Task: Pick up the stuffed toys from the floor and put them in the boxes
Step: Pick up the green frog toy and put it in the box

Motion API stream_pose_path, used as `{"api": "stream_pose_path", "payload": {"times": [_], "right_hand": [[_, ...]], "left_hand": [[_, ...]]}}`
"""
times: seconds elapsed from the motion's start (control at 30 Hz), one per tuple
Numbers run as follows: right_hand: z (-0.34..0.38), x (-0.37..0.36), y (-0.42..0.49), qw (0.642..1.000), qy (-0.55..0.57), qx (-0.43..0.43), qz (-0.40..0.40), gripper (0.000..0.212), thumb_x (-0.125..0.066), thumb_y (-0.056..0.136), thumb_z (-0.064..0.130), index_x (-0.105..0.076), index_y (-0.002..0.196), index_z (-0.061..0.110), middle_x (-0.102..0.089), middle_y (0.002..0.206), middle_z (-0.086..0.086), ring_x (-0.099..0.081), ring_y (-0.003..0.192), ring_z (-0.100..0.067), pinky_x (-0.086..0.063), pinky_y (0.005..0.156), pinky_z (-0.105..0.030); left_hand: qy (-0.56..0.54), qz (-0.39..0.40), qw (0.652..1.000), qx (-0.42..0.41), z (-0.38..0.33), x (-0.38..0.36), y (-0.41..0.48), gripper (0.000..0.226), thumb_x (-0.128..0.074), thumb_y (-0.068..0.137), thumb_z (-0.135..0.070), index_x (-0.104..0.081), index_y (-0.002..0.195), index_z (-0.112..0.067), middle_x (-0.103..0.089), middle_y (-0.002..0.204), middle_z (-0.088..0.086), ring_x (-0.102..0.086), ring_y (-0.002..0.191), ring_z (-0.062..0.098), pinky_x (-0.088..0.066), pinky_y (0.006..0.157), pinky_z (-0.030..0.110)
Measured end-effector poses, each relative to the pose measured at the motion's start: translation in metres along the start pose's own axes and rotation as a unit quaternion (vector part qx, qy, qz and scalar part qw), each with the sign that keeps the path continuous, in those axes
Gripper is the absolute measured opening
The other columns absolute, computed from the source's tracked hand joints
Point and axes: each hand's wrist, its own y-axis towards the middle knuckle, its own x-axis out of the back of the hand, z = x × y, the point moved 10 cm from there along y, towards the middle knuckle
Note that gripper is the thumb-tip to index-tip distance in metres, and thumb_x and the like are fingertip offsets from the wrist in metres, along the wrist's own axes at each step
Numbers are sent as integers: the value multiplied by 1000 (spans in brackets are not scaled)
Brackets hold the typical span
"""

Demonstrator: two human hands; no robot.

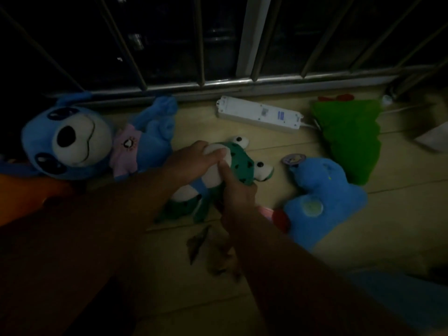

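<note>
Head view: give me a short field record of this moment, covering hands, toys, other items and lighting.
left hand: gripping the frog toy from its left
right hand: on the frog toy, index finger pressed to its belly
toys on floor: big blue plush at left, small blue plush and green plush at right
other: white power strip by the railing
boxes: none in view
lighting: dim

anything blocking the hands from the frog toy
Nothing visible. The left hand and right hand are already on the frog toy, which lies on the floor. No box is in view.
</note>
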Motion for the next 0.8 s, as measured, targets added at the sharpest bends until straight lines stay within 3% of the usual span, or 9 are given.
{"api": "stream_pose_path", "payload": {"times": [0.13,0.2,0.3,0.37,0.53,0.6,0.7,0.8], "right_hand": [[49,-6,7,989,-67,135,2,90,-87,58,42,-37,131,24,-58,119,-1,-61,100,-20,-56,86,-43],[68,-10,6,976,-124,181,-8,80,-85,60,42,-41,125,24,-59,116,0,-61,101,-21,-55,86,-44],[92,-15,-6,950,-193,245,-20,69,-80,62,43,-44,119,28,-62,112,1,-62,101,-21,-55,86,-44],[103,-14,-23,932,-229,280,-26,67,-77,62,47,-45,118,30,-62,110,4,-62,99,-18,-55,86,-43],[121,-2,-81,905,-273,327,10,68,-76,63,47,-39,117,30,-60,105,10,-62,96,-12,-55,85,-39],[130,9,-111,896,-283,342,13,65,-77,64,47,-33,110,33,-54,93,20,-59,83,1,-55,74,-28],[141,28,-158,897,-274,346,3,64,-78,64,49,-32,105,33,-49,87,25,-52,71,15,-45,57,-6],[162,44,-209,904,-264,336,14,64,-78,65,50,-35,109,32,-50,89,27,-49,71,20,-41,55,2]], "left_hand": [[-189,-16,979,73,19,-4,5,104,-37,51,-92,-57,125,-22,-62,122,6,-60,104,25,-48,94,43],[-276,-34,956,89,27,-7,6,98,-39,46,-94,-65,110,-24,-66,115,8,-63,101,27,-48,94,45],[-324,-56,941,83,30,-4,2,87,-39,44,-99,-66,90,-30,-70,104,3,-66,95,23,-51,91,46],[-354,-58,931,66,27,-2,-11,86,-47,47,-97,-68,98,-31,-72,100,-1,-68,93,20,-52,88,46],[-457,-65,886,43,4,3,-74,90,-63,46,-86,-61,116,-29,-69,111,-3,-67,100,17,-54,84,39],[-459,-67,886,27,-11,7,-103,78,-62,55,-81,-64,113,-29,-70,111,-3,-67,100,16,-55,81,35],[-462,-75,884,9,-42,15,-146,42,-58,76,-66,-70,97,-31,-74,97,-9,-69,91,8,-56,69,24],[-463,-102,880,7,-81,30,-189,26,-52,90,-51,-73,78,-42,-72,80,-22,-68,76,-2,-53,58,15]]}}
